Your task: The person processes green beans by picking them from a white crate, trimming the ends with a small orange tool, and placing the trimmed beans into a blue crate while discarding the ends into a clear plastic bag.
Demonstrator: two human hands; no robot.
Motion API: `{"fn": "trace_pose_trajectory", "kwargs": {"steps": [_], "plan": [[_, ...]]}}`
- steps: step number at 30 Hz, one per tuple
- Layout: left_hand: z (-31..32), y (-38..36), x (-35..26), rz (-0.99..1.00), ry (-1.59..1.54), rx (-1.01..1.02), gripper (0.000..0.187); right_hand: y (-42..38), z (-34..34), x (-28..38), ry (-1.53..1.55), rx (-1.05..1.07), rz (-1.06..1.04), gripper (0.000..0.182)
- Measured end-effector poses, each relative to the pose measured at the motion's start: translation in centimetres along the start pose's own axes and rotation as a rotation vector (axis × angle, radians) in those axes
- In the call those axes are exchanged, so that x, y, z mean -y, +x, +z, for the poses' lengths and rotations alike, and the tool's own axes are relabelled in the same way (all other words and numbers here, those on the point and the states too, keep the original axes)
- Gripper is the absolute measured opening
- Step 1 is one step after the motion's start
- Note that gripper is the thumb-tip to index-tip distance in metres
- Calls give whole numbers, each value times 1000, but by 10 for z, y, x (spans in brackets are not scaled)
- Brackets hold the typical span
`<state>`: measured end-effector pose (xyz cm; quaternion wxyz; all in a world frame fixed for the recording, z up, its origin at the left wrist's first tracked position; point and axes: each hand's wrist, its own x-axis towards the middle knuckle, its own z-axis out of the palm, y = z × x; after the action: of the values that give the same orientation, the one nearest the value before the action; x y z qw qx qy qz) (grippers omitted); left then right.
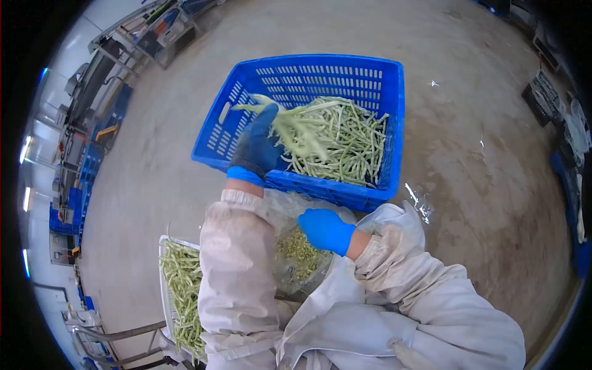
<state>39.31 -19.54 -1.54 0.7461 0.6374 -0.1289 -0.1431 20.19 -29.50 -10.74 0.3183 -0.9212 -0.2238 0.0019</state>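
Observation:
A blue slotted crate [399, 123] stands ahead, holding a heap of green beans [351, 139]. My left hand [258, 147], in a blue and dark glove, reaches over the crate's near left side and is closed round a bunch of green beans [302, 126], blurred at its lower end. My right hand [324, 229], in a blue glove, is closed in front of the crate, above a clear plastic bag [287, 206] with small green trimmings [299, 253] inside. Whatever its fingers hold is hidden.
A white container [165, 290] full of green beans [184, 290] is at the lower left, near a metal frame [117, 334]. Metal racks and blue crates line the far left. A dark crate [542, 98] and other gear stand at the right edge. Wet patches mark the floor [481, 203].

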Motion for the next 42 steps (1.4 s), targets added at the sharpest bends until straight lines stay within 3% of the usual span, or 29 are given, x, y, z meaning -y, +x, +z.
{"fn": "trace_pose_trajectory", "kwargs": {"steps": [1,3,4,6,8,10,12,13,14,16,18,19,22,25,28,30,32,35,37,40,41,42], "plan": [[-6,-8,-5,2,6,-11,43,0,-2,-1,5,3,-11,5],[-20,-38,-20,660,1314,-7,40,-2,-3,-1,-7,80,-22,7],[-42,-49,-17,647,1321,-15,40,-3,0,-2,0,90,-30,7],[-114,-74,-6,918,1661,42,47,-4,6,-4,2,178,-96,8],[-171,-125,2,401,1026,-34,44,-7,14,-6,14,235,-161,11],[-187,-187,-12,220,256,-560,16,-11,14,-4,30,302,-242,14],[-239,-264,-30,339,1248,-474,18,-15,4,0,114,264,-290,24],[-271,-306,-20,227,745,-676,23,-14,5,1,142,295,-271,29],[-291,-349,-24,207,780,-759,23,-13,6,-2,173,334,-258,34],[-323,-436,-39,204,2049,-441,29,-6,8,-7,226,448,-223,37],[-330,-503,-20,109,1191,-906,31,-4,2,3,212,481,-154,33],[-312,-512,-26,-79,536,-1253,33,-2,4,2,174,494,-132,31],[-361,-611,23,-260,1116,-1034,40,1,25,-12,42,572,-152,27],[-342,-637,41,-289,809,-1169,38,-3,36,-6,15,695,42,26],[-322,-638,58,-371,600,-1299,40,-12,56,-30,-1,691,32,25],[-317,-636,60,-591,1040,-1178,43,-22,72,-45,14,658,29,24],[-326,-633,77,-496,1303,-1091,47,-32,81,-46,33,621,58,22],[-337,-612,77,-439,1516,-1126,47,-48,88,-23,64,688,159,24],[-343,-590,59,-178,1706,-930,45,-60,98,-25,71,685,105,23],[-367,-557,40,-123,1662,-1087,41,-61,102,-16,89,681,113,22],[-386,-552,44,-234,1730,-1217,49,-59,101,-11,99,684,170,22],[-406,-549,46,-223,1726,-1218,49,-57,100,-7,95,676,172,22]]}}
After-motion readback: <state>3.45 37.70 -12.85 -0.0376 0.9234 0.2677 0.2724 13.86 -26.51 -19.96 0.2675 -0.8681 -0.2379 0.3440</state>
